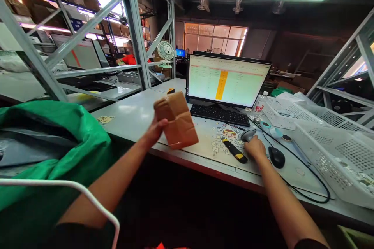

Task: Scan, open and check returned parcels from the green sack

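My left hand (154,130) grips a small cardboard box (178,122) by its left side, tilted and held up above the front edge of the desk. Clear tape seems to cover its creased brown faces. On the right, my right hand (256,148) is closed around a grey handheld barcode scanner (248,135), low over the desk; the fingers partly hide its handle. A yellow-and-black utility knife (234,150) lies just left of that hand. To its right rests a black computer mouse (276,157).
Behind the hands stand a monitor (228,81) and a black keyboard (219,115). White perforated baskets (330,155), a plastic bottle (259,103) and tape rolls (276,132) occupy the right. A green sack (87,136) is at left. Beyond the metal frame sits a person in red (129,59).
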